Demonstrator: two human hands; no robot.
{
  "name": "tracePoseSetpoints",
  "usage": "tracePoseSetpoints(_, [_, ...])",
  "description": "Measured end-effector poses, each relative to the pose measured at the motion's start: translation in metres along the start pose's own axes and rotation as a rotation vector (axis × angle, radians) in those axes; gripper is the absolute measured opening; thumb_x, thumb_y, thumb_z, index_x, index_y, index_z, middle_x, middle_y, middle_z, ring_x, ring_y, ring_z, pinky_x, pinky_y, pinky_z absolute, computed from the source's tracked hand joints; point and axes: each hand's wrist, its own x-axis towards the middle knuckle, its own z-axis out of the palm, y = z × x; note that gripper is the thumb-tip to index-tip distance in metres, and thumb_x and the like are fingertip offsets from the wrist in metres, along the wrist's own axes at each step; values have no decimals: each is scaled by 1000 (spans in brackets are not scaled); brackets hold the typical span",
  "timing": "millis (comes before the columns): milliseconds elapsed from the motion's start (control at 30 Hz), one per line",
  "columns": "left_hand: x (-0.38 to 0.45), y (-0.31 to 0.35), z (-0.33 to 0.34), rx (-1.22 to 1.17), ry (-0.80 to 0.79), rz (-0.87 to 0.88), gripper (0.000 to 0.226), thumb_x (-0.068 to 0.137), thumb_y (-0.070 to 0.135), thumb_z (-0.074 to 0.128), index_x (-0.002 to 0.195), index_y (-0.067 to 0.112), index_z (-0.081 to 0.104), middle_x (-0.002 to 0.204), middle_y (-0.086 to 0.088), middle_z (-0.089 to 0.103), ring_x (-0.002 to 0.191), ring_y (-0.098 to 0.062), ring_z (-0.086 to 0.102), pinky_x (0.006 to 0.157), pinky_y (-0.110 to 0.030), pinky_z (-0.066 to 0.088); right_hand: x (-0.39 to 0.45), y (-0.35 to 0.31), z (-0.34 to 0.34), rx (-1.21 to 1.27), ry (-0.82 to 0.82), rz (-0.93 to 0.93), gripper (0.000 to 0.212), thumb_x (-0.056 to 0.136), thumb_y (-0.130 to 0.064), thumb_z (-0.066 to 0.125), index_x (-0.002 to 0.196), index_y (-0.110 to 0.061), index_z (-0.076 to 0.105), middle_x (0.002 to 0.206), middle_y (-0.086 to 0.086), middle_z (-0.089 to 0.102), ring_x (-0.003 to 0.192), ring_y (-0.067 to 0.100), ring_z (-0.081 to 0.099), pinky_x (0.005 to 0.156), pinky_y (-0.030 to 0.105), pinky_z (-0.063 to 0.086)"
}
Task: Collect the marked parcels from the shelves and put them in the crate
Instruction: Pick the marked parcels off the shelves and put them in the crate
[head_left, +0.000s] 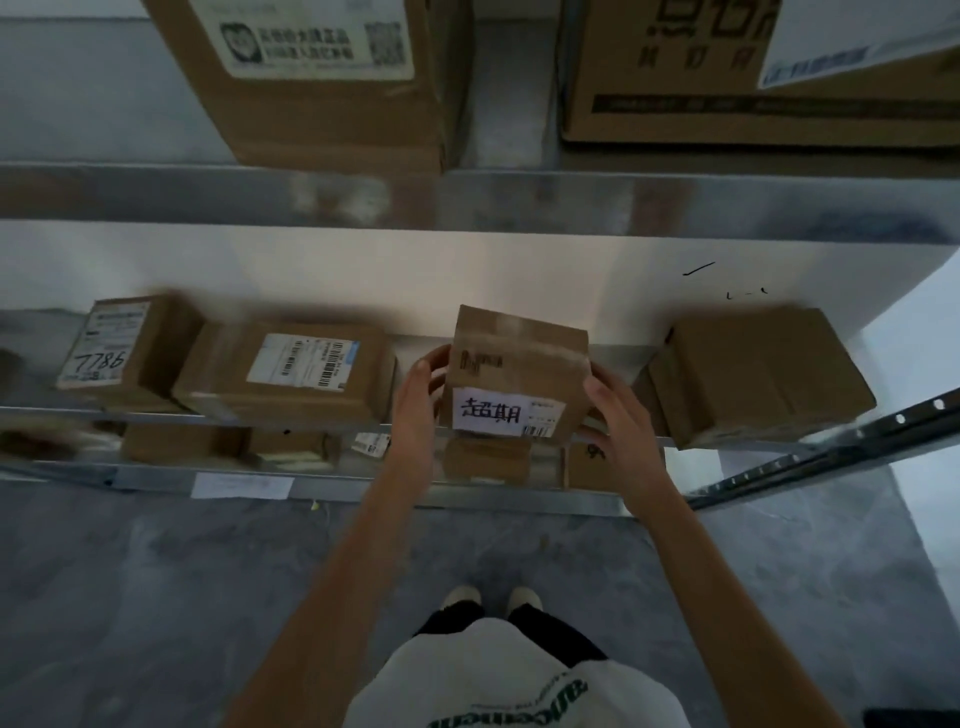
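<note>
My left hand (418, 402) curls its fingers round the left side of the marked parcel (514, 376); my right hand (613, 415) lies with loosely bent fingers against its right side, so I grasp it between both. It sits tilted at the middle shelf's front edge (156, 415), apart from the labelled box (285, 371) leftward and the plain box (758, 374) rightward.

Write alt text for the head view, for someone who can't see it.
Both hands, left hand and right hand, hold the sides of a small cardboard parcel with a handwritten white label at the edge of a metal shelf. Other cardboard boxes sit on either side.
</note>
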Motion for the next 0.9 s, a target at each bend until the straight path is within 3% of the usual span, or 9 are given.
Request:
tracePoseSetpoints(67, [0, 5, -2, 41, 1, 25, 31, 101, 38, 37, 118, 27, 61, 117, 0, 65, 107, -18, 62, 76, -28, 52, -3, -1, 2, -5, 6, -13, 33, 95, -26, 55, 127, -21, 56, 115, -1, 68, 106, 18, 66, 85, 39, 57])
tracePoseSetpoints(133, [1, 8, -3, 69, 1, 15, 30, 99, 41, 41, 116, 26, 61, 119, 1, 63, 105, -13, 59, 69, -20, 44, -3, -1, 4, -17, 6, -5, 35, 94, -21, 58, 128, -16, 57, 114, 3, 69, 107, 22, 66, 85, 40, 57])
tracePoseSetpoints(300, [4, 10, -7, 121, -13, -20, 38, 96, 50, 44, 118, 24, 60, 127, -2, 57, 107, -12, 58, 66, -16, 39, -1, -5, 8, -93, -19, -53, 39, 94, -16, 58, 133, -14, 56, 117, 6, 69, 107, 19, 66, 82, 29, 58])
tracePoseSetpoints(367, [3, 13, -8, 123, -25, -12, 34, 98, 48, 40, 114, 25, 59, 116, 0, 61, 97, -7, 59, 61, -13, 41, 1, -6, 10, -99, 1, -65, 40, 93, -19, 60, 132, -14, 57, 116, 4, 69, 108, 18, 66, 81, 26, 58])
tracePoseSetpoints(433, [0, 15, -11, 118, -47, 12, 34, 99, 44, 38, 117, 21, 57, 106, 3, 63, 87, -3, 59, 55, -9, 43, 1, -5, 14, -84, 16, -61, 39, 92, -21, 61, 130, -15, 58, 115, 4, 69, 108, 19, 66, 84, 29, 57])
tracePoseSetpoints(533, [-2, 12, -15, 81, -65, 45, 38, 99, 43, 41, 122, 16, 53, 103, 0, 66, 87, -10, 62, 56, -10, 47, -2, -4, 21, -43, 30, -42, 37, 93, -24, 60, 129, -14, 59, 115, 5, 70, 108, 19, 66, 88, 35, 56])
tracePoseSetpoints(667, [1, 14, -16, 87, -60, 95, 39, 101, 36, 39, 123, 7, 52, 95, -1, 64, 83, -13, 62, 55, -8, 49, -7, -1, 31, -31, 52, -47, 34, 95, -27, 56, 126, -16, 62, 112, 1, 71, 105, 16, 67, 79, 27, 58])
tracePoseSetpoints(800, [0, 18, -15, 131, -74, 146, 43, 103, 36, 29, 127, 11, 55, 93, 5, 64, 74, 3, 63, 53, -3, 45, -14, 1, 40, -28, 90, -48, 26, 95, -27, 57, 119, -24, 65, 107, -3, 72, 103, 15, 68, 78, 27, 58])
tracePoseSetpoints(900, [-3, 17, -16, 150, -115, 128, 50, 103, 38, 24, 126, 8, 57, 91, 8, 64, 73, 4, 63, 52, -3, 45, -21, 1, 46, -41, 144, -64, 22, 96, -29, 55, 114, -26, 67, 108, -3, 72, 103, 14, 67, 84, 29, 56])
